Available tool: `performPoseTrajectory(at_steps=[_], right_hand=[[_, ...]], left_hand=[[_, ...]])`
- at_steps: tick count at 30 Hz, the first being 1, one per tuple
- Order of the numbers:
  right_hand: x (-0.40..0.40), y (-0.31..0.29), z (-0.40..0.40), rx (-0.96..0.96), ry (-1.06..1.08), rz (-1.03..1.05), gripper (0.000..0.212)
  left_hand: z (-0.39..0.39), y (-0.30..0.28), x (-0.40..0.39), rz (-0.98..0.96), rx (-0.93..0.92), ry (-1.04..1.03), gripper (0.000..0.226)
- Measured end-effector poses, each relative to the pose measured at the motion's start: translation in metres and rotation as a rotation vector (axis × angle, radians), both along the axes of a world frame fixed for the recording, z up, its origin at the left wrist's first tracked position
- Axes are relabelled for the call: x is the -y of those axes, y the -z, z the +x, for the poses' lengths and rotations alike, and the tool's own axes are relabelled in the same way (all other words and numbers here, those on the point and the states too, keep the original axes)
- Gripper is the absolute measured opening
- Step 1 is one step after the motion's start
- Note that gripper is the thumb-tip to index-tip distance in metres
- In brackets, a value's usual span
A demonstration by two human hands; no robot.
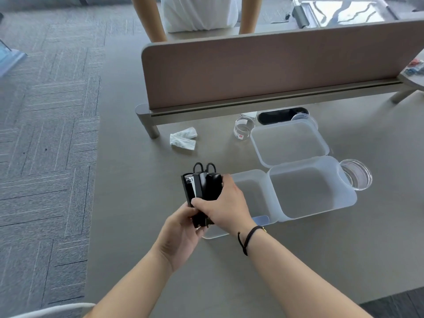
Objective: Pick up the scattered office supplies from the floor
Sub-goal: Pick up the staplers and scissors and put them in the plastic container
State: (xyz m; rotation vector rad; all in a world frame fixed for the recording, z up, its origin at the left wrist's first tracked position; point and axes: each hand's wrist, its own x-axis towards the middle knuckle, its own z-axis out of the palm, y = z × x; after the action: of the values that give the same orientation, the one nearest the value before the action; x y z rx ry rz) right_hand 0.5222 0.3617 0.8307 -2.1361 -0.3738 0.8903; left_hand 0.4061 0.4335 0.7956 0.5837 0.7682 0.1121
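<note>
The bundle of black office supplies [203,191] held at the centre of the frame is hard to resolve: a stapler with a glint of metal is made out at its left side, two black scissor loops [205,167] are seen above it, and the remaining dark pieces cannot be told apart. The lower end of the bundle is hidden between the two hands. The near end of the translucent plastic box [252,191] is covered by the right forearm, and a second person [199,14] at the top edge is cut off above the waist.

The bundle is cradled from below by the left hand [181,232], whose fingers are curled around its lower end. It is gripped from the right by the right hand [227,203], with the thumb pressed across the front and the fingers wrapped behind; a black cord bracelet [246,237] is worn at that wrist. The supplies are held above the table, just left of the box.

A larger translucent box [312,187] is set touching the first, with an open lid [289,143] behind it. A shallow clear dish [356,174] lies at right, a small clear jar [243,128] and a crumpled white tissue [183,138] toward the middle. The grey table [142,180] is crossed by a pinkish divider panel [263,70]. Grey patterned carpet [46,134] fills the left of the frame.
</note>
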Motion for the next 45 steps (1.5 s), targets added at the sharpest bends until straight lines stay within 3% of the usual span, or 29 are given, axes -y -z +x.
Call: performPoseTrajectory(at_steps=[4, 13, 25, 32, 37, 43, 45], right_hand=[[0.003, -0.004, 0.007, -0.068, -0.03, 0.057, 0.053], [0.011, -0.001, 0.006, -0.071, -0.011, 0.022, 0.049], [0.02, 0.035, 0.019, -0.08, 0.085, -0.132, 0.056], [0.002, 0.073, 0.01, -0.013, -0.094, -0.393, 0.066], [-0.005, 0.084, 0.013, -0.042, -0.089, -0.338, 0.082], [0.014, 0.091, 0.045, -0.424, 0.005, -0.075, 0.02], [0.016, 0.091, 0.052, -0.476, 0.031, -0.06, 0.023]], left_hand=[[0.0, 0.005, -0.011, -0.155, -0.045, -0.105, 0.037], [0.009, 0.008, -0.001, 0.12, -0.188, -0.02, 0.037], [0.002, 0.015, -0.016, 0.188, -0.467, -0.331, 0.037], [-0.009, 0.015, -0.016, 0.225, -0.495, -0.306, 0.034], [-0.012, 0.016, -0.017, 0.256, -0.5, -0.301, 0.034], [-0.012, 0.019, -0.018, 0.261, -0.487, -0.293, 0.034], [-0.011, 0.02, -0.016, 0.258, -0.49, -0.282, 0.035]])
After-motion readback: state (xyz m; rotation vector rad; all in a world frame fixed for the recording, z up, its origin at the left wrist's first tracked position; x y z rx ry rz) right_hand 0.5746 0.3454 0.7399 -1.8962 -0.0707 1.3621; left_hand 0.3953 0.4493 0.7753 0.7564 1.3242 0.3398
